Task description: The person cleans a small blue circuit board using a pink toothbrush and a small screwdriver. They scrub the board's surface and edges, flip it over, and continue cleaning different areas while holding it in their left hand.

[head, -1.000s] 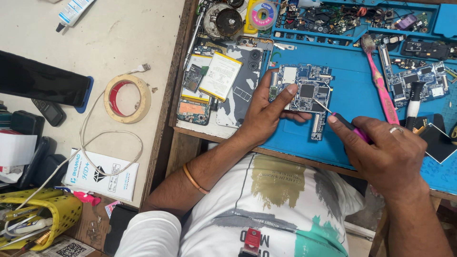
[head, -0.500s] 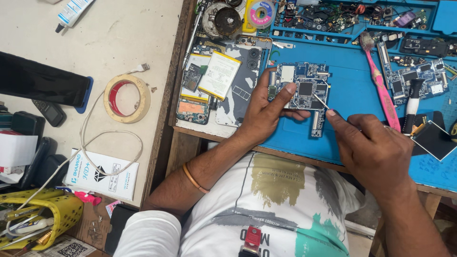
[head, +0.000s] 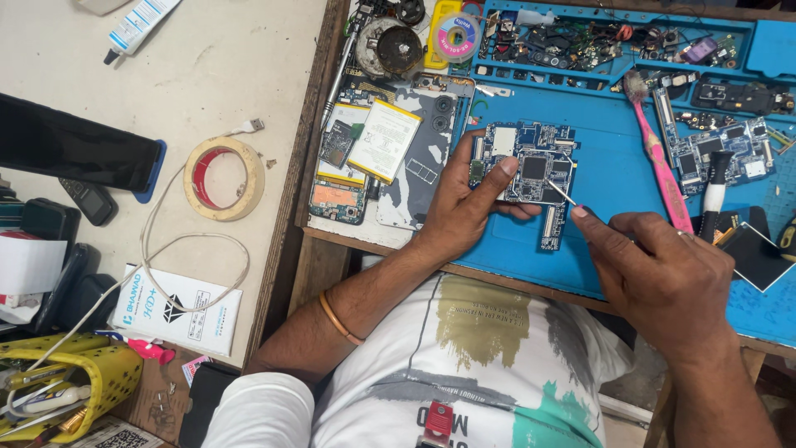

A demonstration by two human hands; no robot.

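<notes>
One thin, light, likely fragile circuit board is pinned at its edge by the left hand, while a fine tool is pinched in the right hand.

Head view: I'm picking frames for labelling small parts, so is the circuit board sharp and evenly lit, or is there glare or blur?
Head view: the circuit board under the left hand is sharp and evenly lit, without glare; the right hand and its thin tool tip show no blur; soft shadows only; edges bend slightly.
</notes>
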